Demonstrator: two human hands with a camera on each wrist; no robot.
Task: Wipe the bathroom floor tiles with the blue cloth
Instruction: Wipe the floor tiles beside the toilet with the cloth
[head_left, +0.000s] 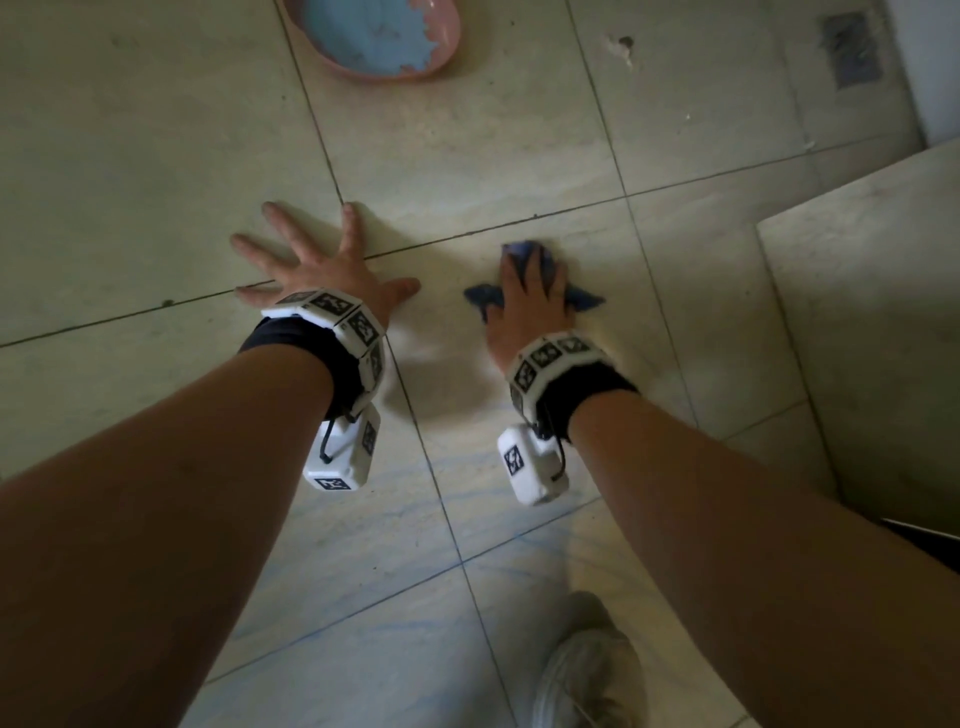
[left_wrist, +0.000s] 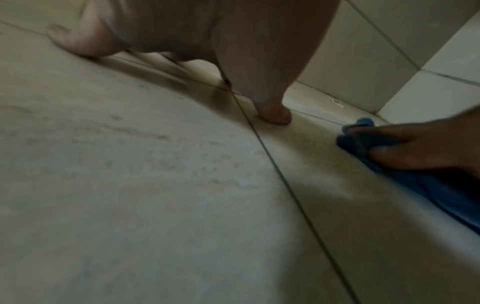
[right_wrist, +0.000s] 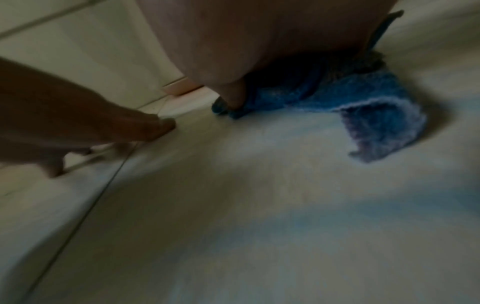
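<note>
Tiles (head_left: 156, 130) fill nearly the whole head view, pale and crossed by dark grout lines. Just right of the centre of the frame we press our right hand (head_left: 530, 306) down on the blue cloth (head_left: 524, 254), which lies bunched on the floor with corners sticking out to either side of the palm and a fold showing past the fingertips. From the left wrist view we see the fingers (left_wrist: 405, 152) lying over the cloth (left_wrist: 441, 191) at the right edge of the picture, their tips bent into its folds. The right wrist view, blurred, shows a loose flap of cloth (right_wrist: 376, 123) spread on the floor to the right of the palm.

Left of centre in the head view, our left hand (head_left: 322, 260) rests flat on the tiles, fingers spread wide and straight, holding nothing, the thumb pointing toward the cloth but apart from it.

At the top of the frame, a pink basin (head_left: 384, 41) with blue inside is cut off by the edge. A dark floor drain (head_left: 852, 49) sits in the upper right corner, and a raised tiled step (head_left: 872, 322) runs along the right side. A white shoe (head_left: 587, 675) shows at the bottom. Faint bluish streaks mark the tiles in the lower middle.
</note>
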